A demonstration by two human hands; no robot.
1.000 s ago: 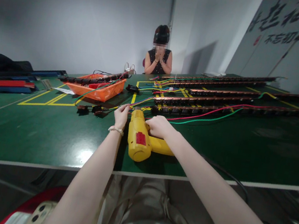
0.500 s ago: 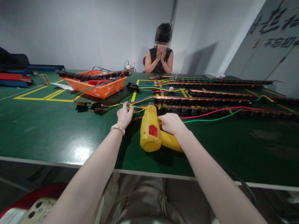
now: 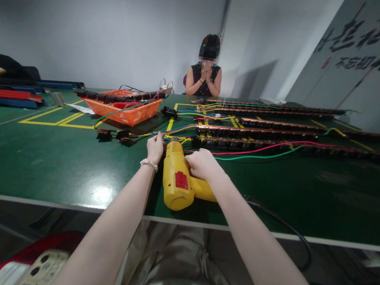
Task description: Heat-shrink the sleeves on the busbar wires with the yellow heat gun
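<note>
My right hand point(image 3: 204, 164) is wrapped round the handle of a yellow heat gun point(image 3: 178, 179), which lies low over the table with its nozzle pointing away from me. Just left of the nozzle, my left hand point(image 3: 155, 149) is closed, its fingertips pinching thin coloured wires point(image 3: 183, 140). Exactly which wires it grips is too small to tell. Small black connector pieces point(image 3: 124, 136) on a yellow lead lie left of that hand. Long dark strips with copper edges point(image 3: 247, 144) stretch to the right, with a red and a green wire point(image 3: 262, 160) running alongside.
An orange basket point(image 3: 133, 116) holding more strips stands beyond my left hand. Yellow tape lines point(image 3: 39, 119) mark the green table point(image 3: 47, 164). A black cable point(image 3: 282, 219) hangs over the front edge. One person point(image 3: 205, 75) sits opposite, another point(image 3: 5, 65) at far left.
The heat gun and my right hand have shifted left and towards me, so the nozzle is nearer my left hand. My left hand's fingers have drawn closer together at the wires.
</note>
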